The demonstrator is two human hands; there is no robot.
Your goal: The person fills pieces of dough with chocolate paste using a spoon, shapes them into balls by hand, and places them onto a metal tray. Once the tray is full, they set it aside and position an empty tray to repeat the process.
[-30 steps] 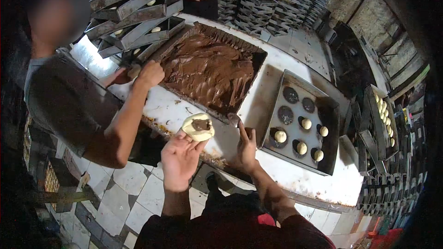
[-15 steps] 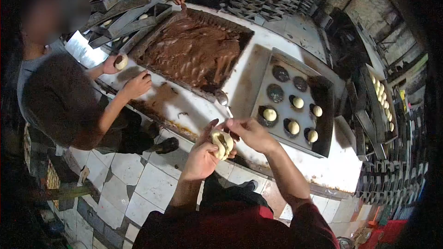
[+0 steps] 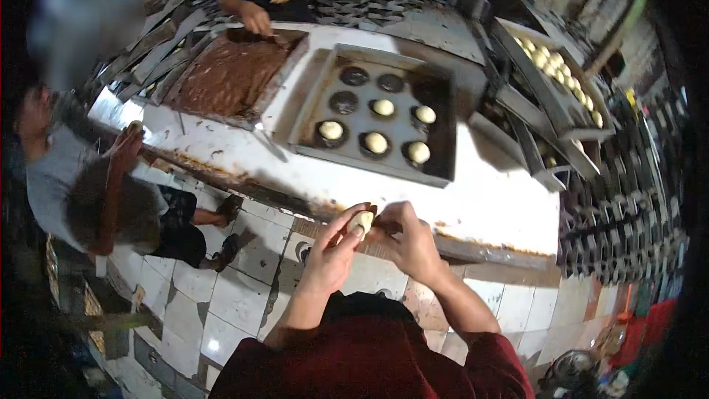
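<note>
Low in the middle of the frame, the left hand (image 3: 330, 255) and the right hand (image 3: 408, 240) are both closed around a pale dough ball (image 3: 361, 222), pinching it between their fingertips at the near edge of the white table (image 3: 502, 199). Above the hands on that table sits a dark baking tray (image 3: 369, 114) holding five dough balls, and to its upper left lies a pan of chocolate filling (image 3: 229, 74). A person in a grey shirt (image 3: 55, 177) stands at the left edge, and another person's hand (image 3: 257, 18) reaches the pan from the top.
</note>
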